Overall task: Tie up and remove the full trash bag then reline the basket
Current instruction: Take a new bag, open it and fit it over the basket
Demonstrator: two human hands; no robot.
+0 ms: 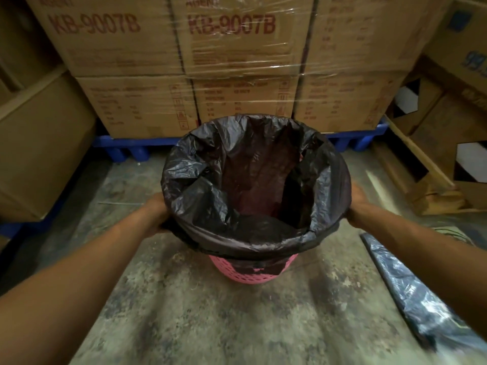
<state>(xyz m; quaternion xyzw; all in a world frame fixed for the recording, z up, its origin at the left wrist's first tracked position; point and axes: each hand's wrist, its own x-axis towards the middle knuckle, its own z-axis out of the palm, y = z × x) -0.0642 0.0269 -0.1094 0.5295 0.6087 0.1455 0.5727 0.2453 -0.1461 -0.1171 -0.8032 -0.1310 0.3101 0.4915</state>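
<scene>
A pink lattice basket (253, 271) stands on the concrete floor in front of me. A black trash bag (237, 233) lines it, its edge folded down over the rim, and the inside looks hollow and dark. My left hand (158, 214) grips the bag's folded edge at the basket's left side. On the right side my right hand (358, 204) does the same, with its fingers partly hidden behind the bag. A second dark plastic bag (411, 293) lies flat on the floor at the right.
Stacked cardboard boxes (232, 54) wrapped in clear film sit on a blue pallet (126, 148) just behind the basket. More cartons (39, 143) stand at the left, and opened cartons (442, 133) at the right. Bare concrete floor (210, 312) stretches toward me.
</scene>
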